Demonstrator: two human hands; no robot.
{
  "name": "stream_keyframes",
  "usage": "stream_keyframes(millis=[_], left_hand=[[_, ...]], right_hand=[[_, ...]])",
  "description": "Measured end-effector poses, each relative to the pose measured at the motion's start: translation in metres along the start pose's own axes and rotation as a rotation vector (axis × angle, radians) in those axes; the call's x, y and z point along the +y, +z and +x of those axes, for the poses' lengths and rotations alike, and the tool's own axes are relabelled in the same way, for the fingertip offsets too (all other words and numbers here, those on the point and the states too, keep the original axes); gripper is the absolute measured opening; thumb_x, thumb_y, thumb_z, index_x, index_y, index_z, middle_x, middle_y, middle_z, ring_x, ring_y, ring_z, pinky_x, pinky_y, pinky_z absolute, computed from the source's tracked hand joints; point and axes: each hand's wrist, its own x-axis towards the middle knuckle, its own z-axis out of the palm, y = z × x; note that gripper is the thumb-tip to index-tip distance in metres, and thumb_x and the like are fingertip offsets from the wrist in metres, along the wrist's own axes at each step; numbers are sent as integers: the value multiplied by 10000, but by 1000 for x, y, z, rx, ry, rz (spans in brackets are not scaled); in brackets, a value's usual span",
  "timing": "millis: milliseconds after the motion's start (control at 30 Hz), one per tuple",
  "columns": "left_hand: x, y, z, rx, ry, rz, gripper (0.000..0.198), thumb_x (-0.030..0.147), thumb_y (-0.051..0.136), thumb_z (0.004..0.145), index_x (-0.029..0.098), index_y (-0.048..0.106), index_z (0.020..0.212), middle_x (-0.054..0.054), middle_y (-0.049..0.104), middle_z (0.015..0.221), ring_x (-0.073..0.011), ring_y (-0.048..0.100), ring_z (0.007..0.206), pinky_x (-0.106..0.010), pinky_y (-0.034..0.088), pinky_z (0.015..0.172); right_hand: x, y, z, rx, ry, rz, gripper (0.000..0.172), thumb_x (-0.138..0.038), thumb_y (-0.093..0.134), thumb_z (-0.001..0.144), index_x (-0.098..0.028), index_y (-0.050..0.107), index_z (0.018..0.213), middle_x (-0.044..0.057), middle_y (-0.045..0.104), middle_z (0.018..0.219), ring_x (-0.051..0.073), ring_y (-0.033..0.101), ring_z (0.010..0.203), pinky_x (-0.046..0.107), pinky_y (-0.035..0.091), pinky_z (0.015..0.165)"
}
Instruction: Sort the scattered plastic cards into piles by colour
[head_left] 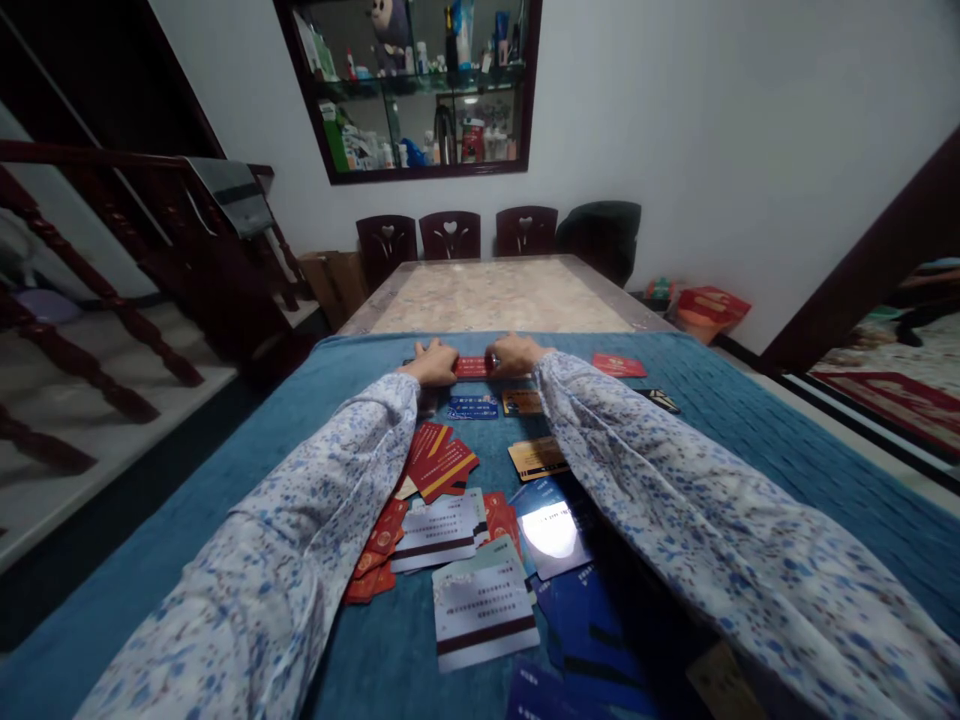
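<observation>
Far across the blue cloth, a red card [472, 368] with pale print lies between my two hands. My left hand [433, 363] is closed at the card's left end, one knuckle raised. At its right end my right hand [516, 355], wearing a ring, has its fingers curled onto the card. Parts of the fingertips are hidden. Just nearer to me are a blue card [472, 407] and a yellow-and-black card [523, 402]. Another red card [619, 365] lies to the right of my right hand, and a black card [660, 400] is partly behind my right sleeve.
Closer in lie fanned dark red cards [442, 465], orange-red cards [375, 555], white striped cards [486, 610], a gold card [538, 458] and dark blue cards [592, 630]. Beyond the blue cloth [300, 420] stretches the patterned tabletop [495, 295], with chairs [450, 235] behind.
</observation>
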Motion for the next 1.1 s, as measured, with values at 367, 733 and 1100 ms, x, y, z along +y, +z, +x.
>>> stream_keyframes(millis=[367,733,1100], left_hand=[[-7,0,11,-75,18,16,195,232,652,755,202,707,940,-131,697,1125,-368,479,1326,-608,364,1163],[-5,-1,17,-85,18,42,133,238,702,747,188,703,870,-137,706,1105,-372,490,1336,-607,385,1159],[-5,1,21,-75,-31,0,213,238,744,661,175,711,862,-139,694,1099,-397,501,1314,-577,415,1120]], right_hand=[[0,-2,9,-57,13,18,465,-368,749,793,-247,770,1242,105,743,1288,366,589,1272,453,508,990],[1,-2,21,-89,18,66,416,-331,839,709,-239,822,1115,72,788,1179,290,689,1101,335,536,902],[3,2,29,-104,-8,60,398,-339,834,687,-232,836,1070,63,807,1077,289,693,1095,314,539,881]])
